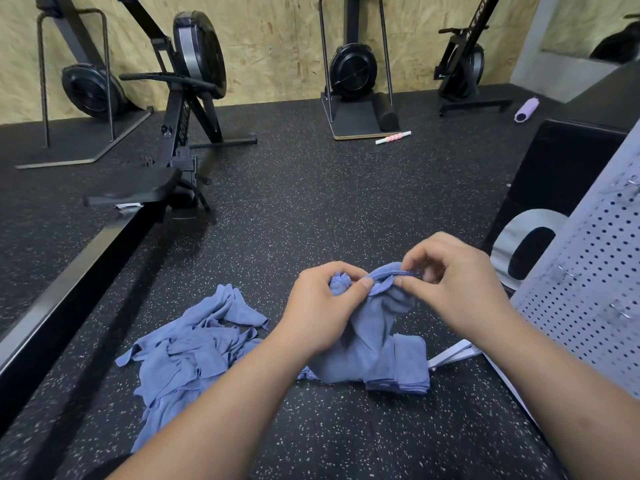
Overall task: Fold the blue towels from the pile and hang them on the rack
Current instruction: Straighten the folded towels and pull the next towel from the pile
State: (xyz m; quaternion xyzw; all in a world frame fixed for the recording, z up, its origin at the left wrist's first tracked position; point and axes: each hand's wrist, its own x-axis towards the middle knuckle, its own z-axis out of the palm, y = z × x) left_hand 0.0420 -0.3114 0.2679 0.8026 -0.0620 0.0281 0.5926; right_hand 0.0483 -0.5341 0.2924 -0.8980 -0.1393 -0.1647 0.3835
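Blue cloth fills the near ground: the loose pile point(187, 355) lies crumpled on the floor point(311, 209) at near left, and a folded stack point(410, 367) sits just right of centre, close to the rack's pale foot. Above the stack both hands hold one towel point(372, 327) off the floor. The left hand point(322, 306) has a bunched corner clenched in curled fingers with the thumb pressing the hem. The right hand point(460, 282) pinches the same hem between thumb and fingertips. That hem runs left to right between the hands, which are nearly touching, and the rest of the towel hangs down towards the stack, so the fold seems barely begun and the edge probably needs drawing out sideways first. The rack point(585, 271), a pale perforated panel with wire hooks point(620, 310), stands just beside the hands on the right. The right hand is nearer to it, the left nearer to the pile. Nothing here is a true container. The panel comes closest, and no towel shows on the part in view. Far off, rowers point(187, 109) stand along a chipboard wall, with a pink stick point(393, 137) on the floor.
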